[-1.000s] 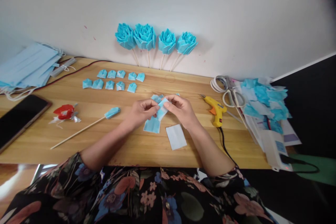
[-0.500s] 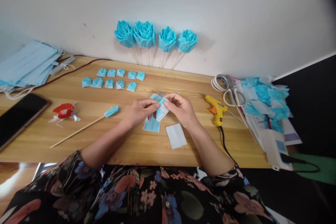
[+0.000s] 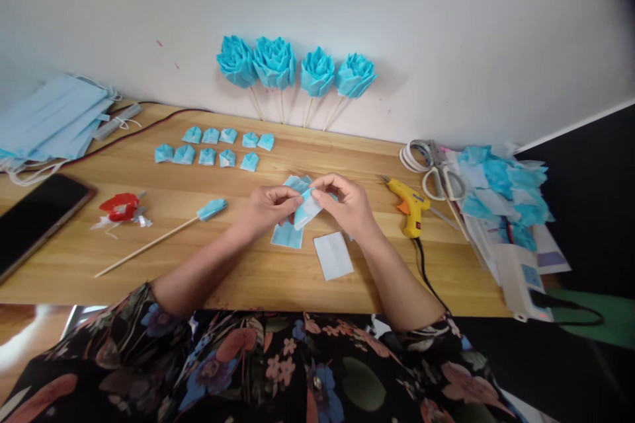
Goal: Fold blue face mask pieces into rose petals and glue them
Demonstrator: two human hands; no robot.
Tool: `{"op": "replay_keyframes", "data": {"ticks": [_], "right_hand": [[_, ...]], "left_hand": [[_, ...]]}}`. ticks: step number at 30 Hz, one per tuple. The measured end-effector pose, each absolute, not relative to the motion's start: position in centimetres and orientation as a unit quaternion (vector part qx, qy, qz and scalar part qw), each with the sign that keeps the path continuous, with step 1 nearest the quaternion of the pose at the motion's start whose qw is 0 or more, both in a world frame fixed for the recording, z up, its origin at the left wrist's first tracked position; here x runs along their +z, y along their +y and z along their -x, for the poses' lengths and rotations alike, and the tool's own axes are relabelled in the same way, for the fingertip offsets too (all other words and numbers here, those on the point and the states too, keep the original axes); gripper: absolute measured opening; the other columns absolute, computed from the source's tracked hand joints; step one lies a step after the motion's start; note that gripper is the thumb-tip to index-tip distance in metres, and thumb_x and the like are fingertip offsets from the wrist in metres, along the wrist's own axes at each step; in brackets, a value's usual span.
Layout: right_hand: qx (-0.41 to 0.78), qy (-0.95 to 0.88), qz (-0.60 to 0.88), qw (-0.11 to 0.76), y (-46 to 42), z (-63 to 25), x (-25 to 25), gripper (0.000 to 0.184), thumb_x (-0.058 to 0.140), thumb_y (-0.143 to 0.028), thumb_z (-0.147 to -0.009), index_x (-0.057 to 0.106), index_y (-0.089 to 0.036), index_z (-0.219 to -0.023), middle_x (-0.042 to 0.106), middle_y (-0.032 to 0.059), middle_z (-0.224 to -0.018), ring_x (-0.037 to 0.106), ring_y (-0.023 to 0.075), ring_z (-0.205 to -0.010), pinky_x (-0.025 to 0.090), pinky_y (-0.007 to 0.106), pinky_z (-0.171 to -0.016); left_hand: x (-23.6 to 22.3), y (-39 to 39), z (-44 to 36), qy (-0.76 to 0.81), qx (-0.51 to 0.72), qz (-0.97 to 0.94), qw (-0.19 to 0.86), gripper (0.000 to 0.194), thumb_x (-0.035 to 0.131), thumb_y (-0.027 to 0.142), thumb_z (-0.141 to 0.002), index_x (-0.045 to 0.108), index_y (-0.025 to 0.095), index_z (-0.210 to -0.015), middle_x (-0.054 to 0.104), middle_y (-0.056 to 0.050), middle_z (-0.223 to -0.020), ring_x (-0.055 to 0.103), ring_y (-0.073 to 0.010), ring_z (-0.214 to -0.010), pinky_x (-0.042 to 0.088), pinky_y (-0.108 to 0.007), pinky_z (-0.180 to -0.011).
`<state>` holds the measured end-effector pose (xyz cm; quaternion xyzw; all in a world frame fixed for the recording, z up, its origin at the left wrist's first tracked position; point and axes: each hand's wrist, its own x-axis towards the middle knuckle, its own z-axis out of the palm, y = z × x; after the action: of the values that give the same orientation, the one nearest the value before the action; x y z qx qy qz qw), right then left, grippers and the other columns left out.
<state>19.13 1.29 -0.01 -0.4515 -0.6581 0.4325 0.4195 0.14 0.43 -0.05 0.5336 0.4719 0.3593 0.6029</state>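
Between my left hand [image 3: 270, 210] and my right hand [image 3: 343, 201] is a small blue-and-white fabric piece [image 3: 306, 210], partly folded over. Thumb and fingers of both hands pinch its upper edge, and its white side hangs toward me. Beneath it on the table lie blue fabric pieces [image 3: 288, 236], partly covered by my hands. A pale square of fabric [image 3: 333, 256] lies flat just below my right hand. To the left rests a wooden stick with a rolled blue tip [image 3: 211, 209]. Several folded blue petals [image 3: 207, 157] sit in two rows farther back.
Several blue fabric flowers [image 3: 275, 63] on sticks lean against the wall. A yellow glue gun [image 3: 409, 205], tape roll [image 3: 417, 155], scissors [image 3: 443, 182] and blue scraps [image 3: 501, 178] are at right. At left are face masks [image 3: 54, 115], a phone [image 3: 42, 221] and a red wrapper [image 3: 122, 207].
My hands stay almost in place, still pinching the fabric piece. Its fold and tilt shift slightly, and my right fingers move a little.
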Motion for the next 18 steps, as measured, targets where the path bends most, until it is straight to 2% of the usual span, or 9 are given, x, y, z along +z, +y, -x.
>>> {"op": "replay_keyframes", "data": {"ticks": [4, 8, 12, 18], "right_hand": [[0.349, -0.721, 0.434, 0.412, 1.17, -19.2, 0.46, 0.003, 0.067, -0.026, -0.086, 0.07, -0.025, -0.087, 0.068, 0.001, -0.087, 0.063, 0.0168, -0.081, 0.051, 0.035, -0.081], [0.276, -0.77, 0.404, 0.409, 1.31, -19.27, 0.52, 0.01, 0.065, -0.019, -0.085, 0.071, -0.028, -0.086, 0.069, 0.0023, -0.099, 0.063, 0.0199, -0.095, 0.05, 0.041, -0.089], [0.239, -0.793, 0.39, 0.401, 1.39, -19.24, 0.29, 0.015, 0.063, -0.016, -0.085, 0.07, -0.029, -0.087, 0.068, 0.0035, -0.109, 0.063, 0.0216, -0.103, 0.049, 0.044, -0.092], [0.216, -0.808, 0.384, 0.391, 1.38, -19.26, 0.31, 0.015, 0.062, -0.015, -0.087, 0.069, -0.029, -0.087, 0.069, 0.0029, -0.112, 0.063, 0.0224, -0.106, 0.048, 0.045, -0.094]], "left_hand": [[-0.27, 0.52, 0.02, 0.488, 0.359, -0.529, 0.594, 0.024, 0.071, 0.04, -0.077, 0.069, 0.017, -0.072, 0.059, 0.002, -0.05, 0.046, -0.0075, -0.043, 0.036, -0.021, -0.045], [-0.77, 0.71, 0.21, 0.475, 0.376, -0.505, 0.615, 0.028, 0.073, 0.043, -0.076, 0.069, 0.016, -0.073, 0.059, 0.002, -0.051, 0.047, -0.0078, -0.043, 0.037, -0.022, -0.046], [-1.01, 0.81, 0.21, 0.449, 0.393, -0.467, 0.652, 0.029, 0.075, 0.044, -0.074, 0.068, 0.016, -0.073, 0.057, 0.003, -0.051, 0.048, -0.0083, -0.044, 0.038, -0.022, -0.046], [-1.06, 0.68, 0.17, 0.42, 0.409, -0.418, 0.694, 0.028, 0.078, 0.041, -0.073, 0.069, 0.015, -0.075, 0.06, 0.001, -0.057, 0.051, -0.009, -0.047, 0.04, -0.024, -0.049]]}}
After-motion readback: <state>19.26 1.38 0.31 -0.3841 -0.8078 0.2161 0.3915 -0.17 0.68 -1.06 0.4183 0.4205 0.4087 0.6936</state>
